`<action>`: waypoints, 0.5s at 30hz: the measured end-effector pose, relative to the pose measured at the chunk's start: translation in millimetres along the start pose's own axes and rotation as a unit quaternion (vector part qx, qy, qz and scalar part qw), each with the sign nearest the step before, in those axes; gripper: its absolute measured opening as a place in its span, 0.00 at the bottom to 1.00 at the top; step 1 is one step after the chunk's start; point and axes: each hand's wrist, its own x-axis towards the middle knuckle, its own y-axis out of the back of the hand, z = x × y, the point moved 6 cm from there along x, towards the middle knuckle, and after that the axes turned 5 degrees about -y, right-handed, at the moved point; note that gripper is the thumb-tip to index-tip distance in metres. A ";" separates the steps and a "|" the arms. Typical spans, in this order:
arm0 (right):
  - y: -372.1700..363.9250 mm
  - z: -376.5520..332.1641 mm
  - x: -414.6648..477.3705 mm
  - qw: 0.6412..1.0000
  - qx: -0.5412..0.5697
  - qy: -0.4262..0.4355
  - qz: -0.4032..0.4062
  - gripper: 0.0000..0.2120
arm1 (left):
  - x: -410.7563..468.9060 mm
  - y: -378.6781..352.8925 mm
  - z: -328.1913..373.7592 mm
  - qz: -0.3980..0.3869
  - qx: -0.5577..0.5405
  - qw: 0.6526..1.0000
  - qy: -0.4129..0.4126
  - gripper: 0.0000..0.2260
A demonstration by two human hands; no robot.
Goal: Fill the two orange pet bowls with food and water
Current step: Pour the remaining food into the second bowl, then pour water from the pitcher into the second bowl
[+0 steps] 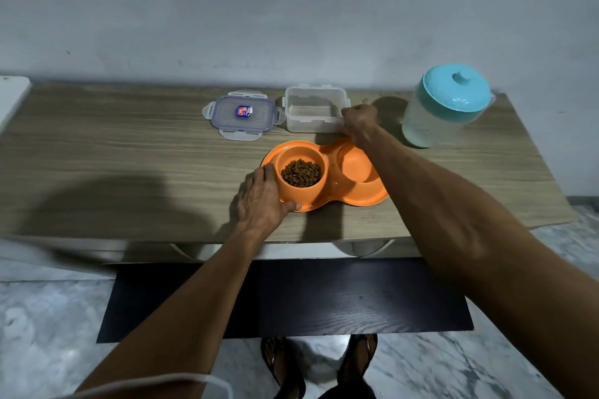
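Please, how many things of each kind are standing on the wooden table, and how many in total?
Orange bowls: 2 (kibble bowl, other bowl)
Clear container: 1
Loose lid: 1
Jug: 1
Total: 5

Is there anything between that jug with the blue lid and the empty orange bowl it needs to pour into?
Only the person's own right forearm, which crosses over the empty bowl's right edge as the right hand grips the clear box behind it. No other object stands between the jug and that bowl.
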 end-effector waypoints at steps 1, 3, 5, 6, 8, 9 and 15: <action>3.4 0.7 -1.0 1.000 -0.010 0.002 0.006 0.12 | -0.5 -0.2 -0.3 -0.001 0.001 1.000 -0.002 0.48; 13.1 2.2 -4.4 1.000 -0.015 0.008 0.020 0.10 | -2.5 0.1 -1.2 -0.003 0.000 1.000 -0.007 0.49; 26.5 5.1 -8.8 0.999 -0.007 0.020 0.031 0.11 | -4.9 3.3 -1.0 0.004 0.003 1.000 -0.012 0.51; 34.2 7.1 -11.8 0.999 -0.007 0.027 0.038 0.12 | -5.8 6.5 0.8 0.015 0.009 1.000 -0.014 0.51; 52.1 13.4 -19.7 0.998 -0.002 0.034 0.058 0.14 | -6.1 15.3 11.9 0.045 0.034 0.998 -0.029 0.51; 61.7 17.5 -23.9 0.997 0.003 0.037 0.072 0.15 | -5.2 18.8 21.7 0.055 0.051 0.996 -0.043 0.51; 118.3 53.7 -30.2 0.992 0.014 0.011 0.124 0.14 | 12.8 11.7 93.6 0.020 0.080 0.987 -0.138 0.47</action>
